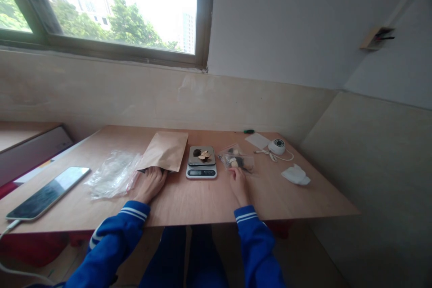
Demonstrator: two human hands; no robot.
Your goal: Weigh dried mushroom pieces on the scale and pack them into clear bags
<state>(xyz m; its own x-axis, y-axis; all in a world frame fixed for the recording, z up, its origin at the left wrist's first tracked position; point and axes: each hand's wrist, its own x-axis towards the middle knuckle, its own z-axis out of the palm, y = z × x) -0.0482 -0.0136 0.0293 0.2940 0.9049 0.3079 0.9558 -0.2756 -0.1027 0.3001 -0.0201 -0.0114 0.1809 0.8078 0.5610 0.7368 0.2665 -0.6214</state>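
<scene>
My left hand [151, 185] is at the near, opened end of a brown paper bag [166, 150], its fingers hidden inside. My right hand [239, 184] rests on the table with fingers curled, at the near edge of a small clear zip bag [249, 162]; whether it grips anything is hidden. Dark and pale dried pieces show inside that bag, and another small clear bag [230, 149] lies behind it. Between my hands stands a digital kitchen scale [201, 174]. On its plate lie a dark round piece [197, 153] and several tan dried pieces [204, 156].
Clear plastic bags [114, 173] and a charging phone [49, 193] lie on the left of the wooden table [202, 207]. To the right are a white round camera [276, 146] with its cable, a crumpled tissue [296, 174], a white card [258, 140] and a green-handled tool [249, 131].
</scene>
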